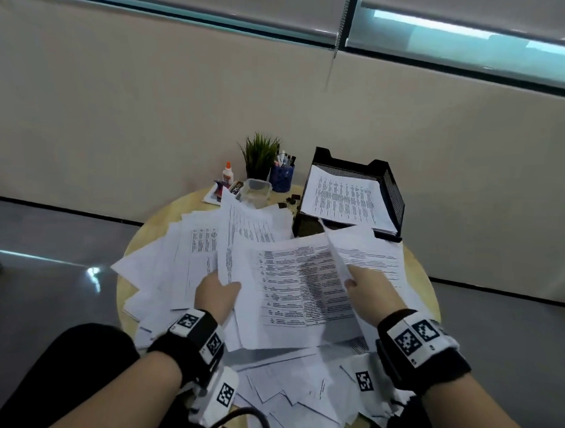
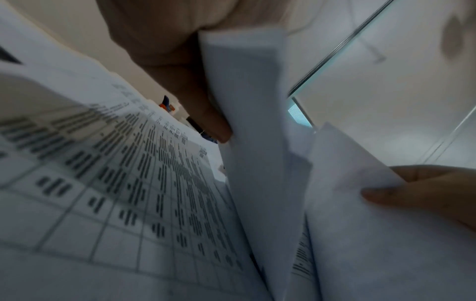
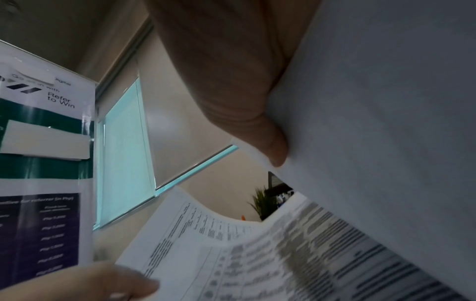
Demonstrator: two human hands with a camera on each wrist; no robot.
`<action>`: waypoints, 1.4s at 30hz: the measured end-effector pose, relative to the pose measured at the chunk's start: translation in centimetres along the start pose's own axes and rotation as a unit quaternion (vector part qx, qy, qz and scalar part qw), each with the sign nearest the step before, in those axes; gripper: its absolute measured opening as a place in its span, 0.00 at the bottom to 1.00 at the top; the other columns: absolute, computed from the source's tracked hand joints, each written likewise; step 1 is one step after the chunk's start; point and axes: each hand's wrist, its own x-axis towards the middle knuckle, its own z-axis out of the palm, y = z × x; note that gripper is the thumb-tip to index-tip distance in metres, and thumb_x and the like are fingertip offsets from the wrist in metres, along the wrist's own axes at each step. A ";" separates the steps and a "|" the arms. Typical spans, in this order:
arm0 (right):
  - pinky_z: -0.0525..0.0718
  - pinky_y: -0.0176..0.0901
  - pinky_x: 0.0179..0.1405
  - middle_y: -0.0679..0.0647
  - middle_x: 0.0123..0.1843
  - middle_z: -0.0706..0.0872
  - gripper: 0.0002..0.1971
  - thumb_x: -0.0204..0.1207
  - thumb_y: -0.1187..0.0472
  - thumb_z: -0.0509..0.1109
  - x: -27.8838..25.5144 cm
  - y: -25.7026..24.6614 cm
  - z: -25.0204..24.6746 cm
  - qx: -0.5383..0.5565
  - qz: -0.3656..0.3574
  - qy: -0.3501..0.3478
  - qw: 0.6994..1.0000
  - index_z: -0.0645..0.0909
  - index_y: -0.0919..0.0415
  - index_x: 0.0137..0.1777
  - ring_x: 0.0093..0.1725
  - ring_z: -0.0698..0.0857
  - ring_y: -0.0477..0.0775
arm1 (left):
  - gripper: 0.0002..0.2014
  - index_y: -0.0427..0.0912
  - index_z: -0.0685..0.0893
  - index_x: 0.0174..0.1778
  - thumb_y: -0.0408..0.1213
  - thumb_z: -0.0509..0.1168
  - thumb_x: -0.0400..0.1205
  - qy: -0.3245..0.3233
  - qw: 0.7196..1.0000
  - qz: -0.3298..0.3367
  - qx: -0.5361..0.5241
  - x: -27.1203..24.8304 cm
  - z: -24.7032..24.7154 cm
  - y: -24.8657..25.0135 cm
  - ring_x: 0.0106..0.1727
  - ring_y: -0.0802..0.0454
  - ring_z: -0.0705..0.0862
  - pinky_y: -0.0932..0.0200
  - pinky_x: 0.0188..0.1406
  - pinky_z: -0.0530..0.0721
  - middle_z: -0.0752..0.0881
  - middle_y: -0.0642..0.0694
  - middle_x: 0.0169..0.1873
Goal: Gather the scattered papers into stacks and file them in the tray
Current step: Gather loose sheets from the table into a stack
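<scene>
1. Many papers (image 1: 182, 258) lie loose on the table's (image 1: 151, 221) left side; my left hand (image 1: 216, 295) pinches a curled bundle (image 1: 228, 243).
2. Mid-table, a printed sheet (image 1: 297, 285) sags between my hands and could crease.
3. My right hand (image 1: 373, 290) pinches its right edge; a loose pinch could drop it.
4. At the far right edge, the tray (image 1: 393, 192) holds one stack (image 1: 343, 197).

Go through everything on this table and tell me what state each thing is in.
left hand: grips lifted papers
right hand: grips lifted papers
lifted papers: raised, bowed between hands
scattered papers: loose on table
tray: partly filled
clear container: open
glue bottle: upright, capped
</scene>
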 end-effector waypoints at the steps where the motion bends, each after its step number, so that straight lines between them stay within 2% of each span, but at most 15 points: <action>1: 0.73 0.42 0.41 0.55 0.43 0.80 0.12 0.84 0.64 0.54 0.0 -0.3 0.6 0.004 -0.007 -0.008 1.000 0.69 0.55 0.39 0.43 0.77 0.55 | 0.05 0.40 0.84 0.45 0.30 0.63 0.79 -0.006 1.000 -0.005 -0.014 -0.1 0.3 -0.1 0.48 0.44 0.84 0.59 0.48 0.78 0.86 0.45 0.40; 3: 0.73 0.42 0.40 0.55 0.44 0.81 0.08 0.84 0.63 0.54 0.1 -0.8 1.9 0.023 -0.024 -0.019 0.999 0.72 0.57 0.45 0.41 0.78 0.55 | 0.07 0.45 0.80 0.39 0.33 0.62 0.83 -0.023 0.999 -0.018 -0.041 -0.4 0.6 -0.4 0.48 0.44 0.83 0.57 0.48 0.78 0.84 0.45 0.39; 5: 0.74 0.43 0.41 0.57 0.47 0.84 0.09 0.85 0.63 0.53 0.2 -1.4 2.9 0.035 -0.040 -0.027 0.998 0.76 0.58 0.51 0.43 0.79 0.55 | 0.09 0.43 0.80 0.42 0.40 0.59 0.85 -0.048 0.996 -0.032 -0.063 -0.4 0.7 -1.0 0.49 0.44 0.83 0.52 0.54 0.79 0.85 0.42 0.45; 7: 0.74 0.43 0.44 0.60 0.53 0.85 0.12 0.85 0.63 0.53 0.3 -1.9 3.8 0.033 -0.049 -0.037 0.998 0.78 0.60 0.58 0.45 0.78 0.56 | 0.19 0.38 0.82 0.57 0.50 0.56 0.86 -0.066 0.994 -0.042 -0.080 -0.3 0.7 -1.5 0.57 0.43 0.83 0.46 0.66 0.78 0.85 0.40 0.55; 9: 0.75 0.43 0.47 0.61 0.57 0.85 0.14 0.84 0.64 0.53 0.3 -2.4 4.8 0.011 -0.052 -0.063 0.997 0.77 0.59 0.63 0.49 0.80 0.58 | 0.29 0.34 0.75 0.71 0.54 0.53 0.85 -0.071 0.994 -0.049 -0.070 -0.3 0.4 -1.5 0.70 0.41 0.77 0.44 0.74 0.71 0.79 0.38 0.69; 11: 0.78 0.45 0.52 0.60 0.59 0.85 0.15 0.83 0.65 0.54 0.3 -2.4 5.8 -0.017 -0.050 -0.095 0.994 0.78 0.57 0.63 0.56 0.82 0.60 | 0.30 0.32 0.70 0.76 0.53 0.53 0.86 -0.053 0.995 -0.038 -0.070 0.2 -0.1 -1.4 0.76 0.41 0.71 0.45 0.77 0.66 0.72 0.38 0.75; 13: 0.78 0.45 0.54 0.58 0.58 0.85 0.15 0.81 0.67 0.54 0.3 -1.9 6.5 -0.030 -0.035 -0.123 0.991 0.79 0.57 0.61 0.59 0.82 0.61 | 0.26 0.33 0.72 0.74 0.49 0.54 0.87 -0.019 0.995 -0.036 -0.093 1.0 -1.0 -1.1 0.73 0.40 0.74 0.43 0.75 0.70 0.76 0.38 0.72; 17: 0.79 0.44 0.50 0.52 0.49 0.83 0.13 0.80 0.67 0.55 0.2 -0.5 7.3 -0.037 0.001 -0.144 0.989 0.80 0.54 0.52 0.51 0.82 0.56 | 0.20 0.37 0.77 0.69 0.46 0.54 0.87 0.019 0.991 -0.048 -0.124 2.5 -3.9 -0.1 0.60 0.39 0.83 0.40 0.66 0.78 0.84 0.41 0.57; 21: 0.85 0.46 0.53 0.50 0.49 0.87 0.14 0.77 0.66 0.59 0.2 0.5 7.2 -0.040 0.010 -0.131 0.991 0.82 0.52 0.55 0.51 0.85 0.53 | 0.17 0.39 0.79 0.65 0.44 0.55 0.87 0.031 0.993 -0.033 -0.107 4.2 -6.9 0.8 0.55 0.41 0.84 0.44 0.62 0.80 0.85 0.40 0.56; 24: 0.84 0.48 0.56 0.53 0.57 0.87 0.18 0.80 0.67 0.56 0.7 0.5 6.4 -0.022 -0.007 -0.092 0.996 0.80 0.51 0.64 0.55 0.85 0.56 | 0.19 0.38 0.79 0.65 0.47 0.55 0.87 -0.010 0.998 -0.028 -0.054 4.9 -8.5 1.0 0.57 0.41 0.83 0.50 0.59 0.78 0.84 0.42 0.59; 28: 0.83 0.46 0.55 0.57 0.60 0.86 0.22 0.82 0.68 0.52 0.9 -0.8 5.3 0.003 -0.058 -0.045 0.997 0.77 0.50 0.70 0.57 0.84 0.58 | 0.32 0.36 0.70 0.77 0.57 0.56 0.84 -0.081 0.994 -0.042 0.061 4.8 -8.6 -0.3 0.74 0.39 0.73 0.42 0.75 0.67 0.74 0.40 0.74; 33: 0.84 0.47 0.56 0.55 0.58 0.88 0.19 0.83 0.65 0.56 0.1 -3.0 6.3 0.047 -0.156 -0.099 0.982 0.79 0.48 0.68 0.53 0.85 0.55 | 0.33 0.35 0.62 0.80 0.54 0.55 0.85 -0.130 0.987 -0.055 0.077 3.2 -7.1 -0.9 0.79 0.43 0.66 0.51 0.76 0.61 0.66 0.42 0.79; 36: 0.77 0.40 0.60 0.50 0.66 0.85 0.20 0.85 0.59 0.56 -0.4 -3.9 7.8 0.056 -0.178 -0.152 0.971 0.75 0.40 0.73 0.61 0.83 0.54 | 0.27 0.37 0.68 0.77 0.51 0.53 0.86 -0.152 0.985 -0.067 0.054 2.6 -6.1 -1.2 0.77 0.46 0.68 0.55 0.73 0.63 0.68 0.44 0.77; 38: 0.73 0.38 0.61 0.48 0.69 0.82 0.20 0.86 0.57 0.56 -0.6 -4.4 8.6 0.042 -0.195 -0.176 0.964 0.74 0.39 0.74 0.66 0.81 0.53 | 0.20 0.39 0.76 0.69 0.48 0.57 0.86 -0.177 0.981 -0.082 -0.018 2.1 -5.8 -1.1 0.66 0.50 0.77 0.57 0.65 0.70 0.77 0.49 0.69; 42: 0.72 0.42 0.72 0.48 0.74 0.78 0.26 0.82 0.67 0.57 -0.8 -5.2 9.2 0.003 -0.238 -0.199 0.951 0.72 0.43 0.76 0.73 0.76 0.53 | 0.28 0.31 0.80 0.67 0.35 0.77 0.71 -0.210 0.961 -0.111 -0.139 2.2 -6.0 -1.9 0.59 0.38 0.85 0.40 0.66 0.79 0.85 0.34 0.61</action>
